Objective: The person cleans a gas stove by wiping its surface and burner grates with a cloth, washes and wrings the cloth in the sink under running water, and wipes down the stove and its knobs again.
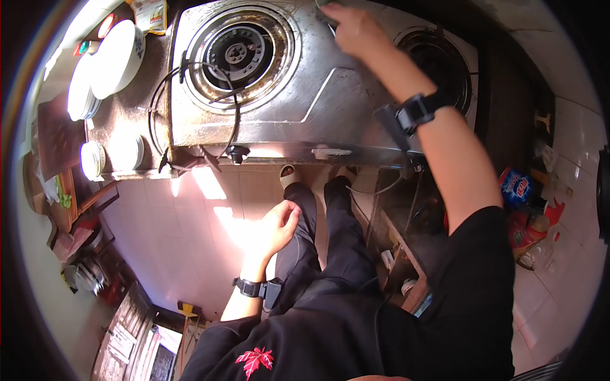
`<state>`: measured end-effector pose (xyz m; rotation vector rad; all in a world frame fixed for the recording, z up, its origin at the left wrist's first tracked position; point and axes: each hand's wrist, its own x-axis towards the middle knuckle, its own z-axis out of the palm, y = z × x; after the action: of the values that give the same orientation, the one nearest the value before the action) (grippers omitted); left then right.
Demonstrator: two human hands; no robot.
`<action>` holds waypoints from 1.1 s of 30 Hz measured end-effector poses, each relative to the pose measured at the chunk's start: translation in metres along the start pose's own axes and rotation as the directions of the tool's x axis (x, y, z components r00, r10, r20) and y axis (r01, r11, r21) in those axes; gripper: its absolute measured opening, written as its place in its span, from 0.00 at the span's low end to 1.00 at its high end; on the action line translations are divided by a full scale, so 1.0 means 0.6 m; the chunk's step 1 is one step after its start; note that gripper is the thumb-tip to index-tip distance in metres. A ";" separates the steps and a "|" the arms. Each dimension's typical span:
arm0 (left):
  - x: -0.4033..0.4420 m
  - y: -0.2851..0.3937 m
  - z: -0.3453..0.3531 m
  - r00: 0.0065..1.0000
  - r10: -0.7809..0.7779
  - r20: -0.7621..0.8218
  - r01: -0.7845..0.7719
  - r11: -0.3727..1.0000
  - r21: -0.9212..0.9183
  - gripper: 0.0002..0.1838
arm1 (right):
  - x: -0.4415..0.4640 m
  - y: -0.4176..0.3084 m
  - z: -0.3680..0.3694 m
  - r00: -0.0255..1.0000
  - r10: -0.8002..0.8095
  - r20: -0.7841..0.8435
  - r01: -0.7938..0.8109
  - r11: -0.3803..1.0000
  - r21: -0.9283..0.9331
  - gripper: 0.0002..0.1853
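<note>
At the far edge of a metal gas stove, my right hand reaches out with its fingers closed on a small dark greenish pad, partly cut off by the top of the view. The hand presses near the stove's back, between the left burner and the right burner. A black wire pot stand lies tilted over the stove's left front corner. My left hand hangs low in front of my leg, its fingers loosely curled, with nothing visible in them.
Left of the stove, a counter holds a white bowl, stacked plates and a yellow packet. A black knob sits on the stove's front. Below is an open shelf. A blue packet stands at right.
</note>
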<state>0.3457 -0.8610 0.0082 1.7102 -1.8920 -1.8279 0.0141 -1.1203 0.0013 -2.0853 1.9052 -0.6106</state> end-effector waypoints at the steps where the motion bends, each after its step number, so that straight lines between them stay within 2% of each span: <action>1: -0.002 -0.003 0.000 1.000 0.009 -0.015 -0.009 1.000 -0.010 0.10 | -0.027 -0.017 0.027 0.989 -0.100 -0.110 0.105 0.994 0.040 0.27; 3: -0.014 -0.010 -0.007 1.000 -0.023 0.000 0.023 1.000 -0.014 0.10 | -0.109 -0.078 0.043 0.948 -0.292 -0.127 0.305 0.947 0.096 0.29; 5: -0.026 -0.018 -0.016 0.998 -0.055 0.014 0.055 0.998 -0.023 0.10 | -0.182 -0.122 0.024 0.945 -0.326 0.043 0.315 0.936 0.157 0.29; 6: -0.032 -0.032 -0.018 0.999 -0.046 -0.004 0.046 0.998 -0.051 0.10 | -0.185 -0.111 0.017 0.940 -0.337 0.050 0.325 0.932 0.161 0.29; 8: -0.044 -0.055 -0.025 0.999 -0.048 -0.026 0.047 0.998 -0.044 0.10 | -0.182 -0.076 0.000 0.959 -0.281 -0.024 0.282 0.959 0.029 0.29; 10: -0.055 -0.072 -0.033 0.998 -0.045 -0.052 0.043 0.999 -0.033 0.10 | -0.133 -0.027 0.008 0.976 -0.136 -0.168 0.126 0.990 -0.067 0.28; 12: -0.064 -0.085 -0.037 0.993 -0.076 -0.087 0.072 0.996 -0.049 0.09 | -0.057 -0.002 0.024 0.961 0.072 -0.266 -0.079 0.997 -0.016 0.27; 14: -0.071 -0.105 -0.036 0.989 -0.070 -0.127 0.062 0.996 -0.070 0.09 | 0.023 0.010 0.049 0.937 0.187 -0.294 -0.205 0.978 -0.032 0.27; 16: -0.088 -0.107 -0.043 0.986 -0.074 -0.148 0.062 0.994 -0.086 0.08 | 0.083 0.013 0.083 0.936 0.166 -0.310 -0.179 0.984 -0.013 0.28; 18: -0.099 -0.093 -0.060 0.980 -0.049 -0.191 0.054 0.998 0.025 0.07 | 0.116 -0.006 0.102 0.932 0.147 -0.332 -0.155 0.988 0.002 0.29; 21: -0.107 -0.103 -0.066 0.978 -0.050 -0.205 0.062 0.997 0.056 0.05 | 0.154 -0.056 0.128 0.957 0.161 -0.243 -0.160 0.987 0.025 0.29; 22: -0.108 -0.114 -0.065 0.976 -0.055 -0.212 0.067 0.997 0.048 0.05 | 0.162 -0.068 0.141 0.958 0.133 -0.252 -0.127 0.991 0.039 0.30; 24: -0.110 -0.138 -0.062 0.964 -0.061 -0.260 0.028 0.991 -0.129 0.05 | 0.177 -0.099 0.161 0.965 0.072 -0.251 -0.061 0.997 0.050 0.30; 25: -0.111 -0.114 -0.088 0.960 -0.066 -0.273 0.030 0.990 -0.137 0.05 | 0.185 -0.122 0.164 0.967 0.058 -0.247 -0.046 0.998 0.053 0.30; 27: -0.117 -0.072 -0.142 0.942 0.034 -0.335 -0.025 0.999 0.031 0.05 | 0.201 -0.157 0.172 0.978 0.083 -0.193 -0.073 0.995 0.062 0.31; 31: -0.120 -0.097 -0.174 0.916 -0.025 -0.401 -0.001 0.998 -0.065 0.03 | 0.239 -0.213 0.184 0.995 0.013 -0.103 -0.003 0.995 0.104 0.31; 33: -0.124 -0.123 -0.184 0.884 -0.053 -0.464 0.041 0.999 -0.034 0.02 | 0.244 -0.250 0.179 0.964 -0.116 -0.237 0.157 0.975 0.159 0.29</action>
<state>0.4944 -0.8691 0.0387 1.9749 -1.6332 -1.2790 0.2051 -1.2583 -0.0053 -2.1214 1.7516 -1.0509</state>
